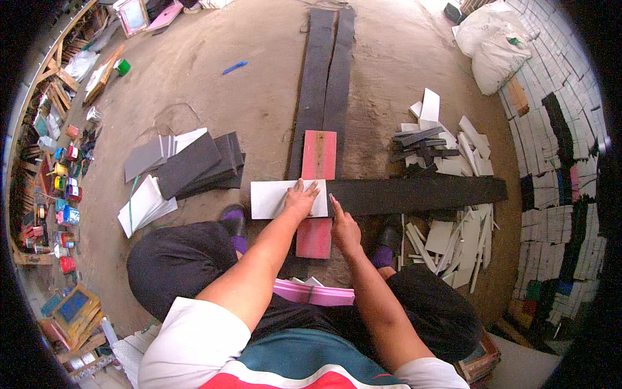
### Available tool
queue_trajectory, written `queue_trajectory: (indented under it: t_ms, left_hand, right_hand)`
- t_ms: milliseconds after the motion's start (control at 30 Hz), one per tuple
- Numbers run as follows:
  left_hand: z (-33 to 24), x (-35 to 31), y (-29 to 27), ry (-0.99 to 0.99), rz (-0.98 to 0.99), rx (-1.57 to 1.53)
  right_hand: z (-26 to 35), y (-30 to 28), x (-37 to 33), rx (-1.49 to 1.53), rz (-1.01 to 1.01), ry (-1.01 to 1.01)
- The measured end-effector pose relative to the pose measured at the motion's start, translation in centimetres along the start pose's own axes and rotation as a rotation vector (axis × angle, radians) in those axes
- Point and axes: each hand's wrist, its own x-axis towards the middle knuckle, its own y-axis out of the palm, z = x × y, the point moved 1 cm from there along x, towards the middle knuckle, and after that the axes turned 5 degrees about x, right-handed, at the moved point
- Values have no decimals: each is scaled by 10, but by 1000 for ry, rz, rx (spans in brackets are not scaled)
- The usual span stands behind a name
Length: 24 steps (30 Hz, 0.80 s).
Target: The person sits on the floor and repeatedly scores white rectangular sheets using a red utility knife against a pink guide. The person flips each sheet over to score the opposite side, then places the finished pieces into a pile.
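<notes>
A white sheet (267,200) lies near the centre of the frame, its long axis running left to right, in line with a black strip (421,194) that points toward the right side. The left hand (301,198) rests on it with fingers spread flat, pressing and gripping nothing. At its right edge, the right hand (346,229) is mostly curled, index finger extended, around a slim tool (331,196) whose exact kind is hard to tell. Pink board (314,238) shows above and below the sheet, its long axis up and down, like the two long black boards (314,78) reaching the top. Dark sheets (191,165) are stacked at left of centre, white offcuts (453,243) heaped at right. Any lettering on the paint cans (73,193) along the left edge is too small to read.
</notes>
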Motion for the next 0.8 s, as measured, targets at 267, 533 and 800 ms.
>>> queue_trajectory:
  t_ms: [267,533,800]
  left_hand:
    - [1,0,2,-16,-15,9]
    - [3,0,7,0,-49,-30]
    - [5,11,31,3,-237,69]
  right_hand:
    - [11,12,60,-24,65,18]
    - [16,20,72,-57,120,81]
    - [20,21,86,-45,163,34]
